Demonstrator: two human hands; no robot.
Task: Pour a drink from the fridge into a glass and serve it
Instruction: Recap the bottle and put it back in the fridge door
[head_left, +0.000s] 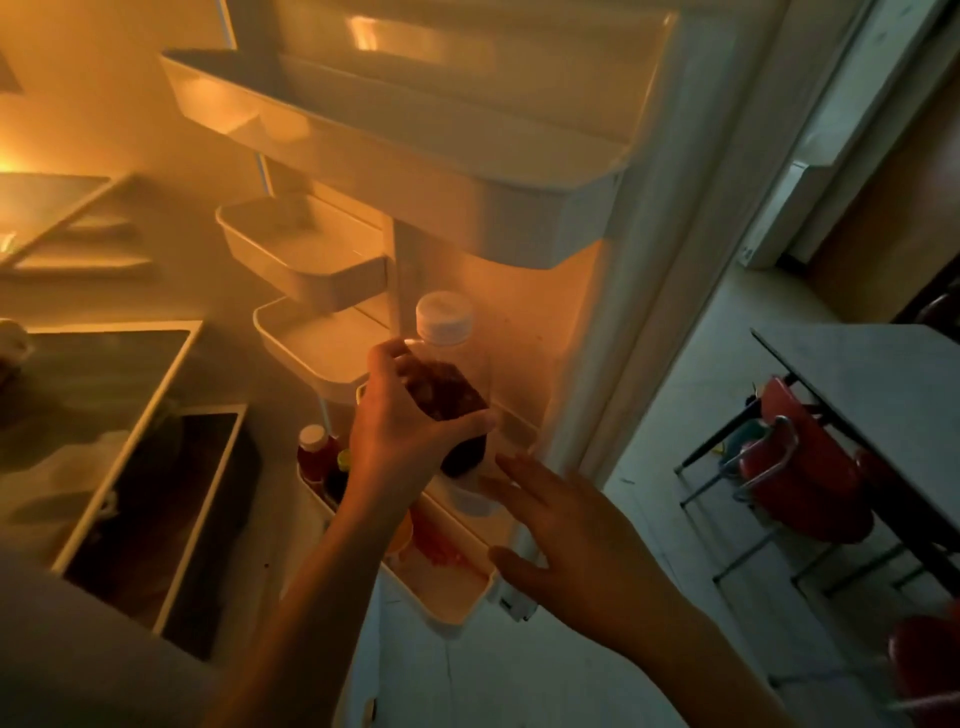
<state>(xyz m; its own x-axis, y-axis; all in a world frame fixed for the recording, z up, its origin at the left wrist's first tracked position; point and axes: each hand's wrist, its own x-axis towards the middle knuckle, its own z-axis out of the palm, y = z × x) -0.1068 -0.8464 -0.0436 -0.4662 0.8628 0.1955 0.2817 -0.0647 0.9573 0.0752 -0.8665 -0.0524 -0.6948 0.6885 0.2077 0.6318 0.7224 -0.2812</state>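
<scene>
The fridge stands open, and its door (597, 291) fills the middle of the view, lit orange. My left hand (400, 431) grips a clear plastic bottle (452, 384) with a white cap and a dark drink inside, held just above the lower door shelf (457, 597). My right hand (571, 535) hovers open just right of and below the bottle, fingers spread, close to the door's edge and holding nothing. No glass is in sight.
A red-filled bottle with a white cap (314, 452) and other small bottles stand in the lower door shelf. Several bare door bins (311, 260) hang above. Fridge drawers (150, 467) lie left. A table (883, 384) and red chairs (800, 467) stand right.
</scene>
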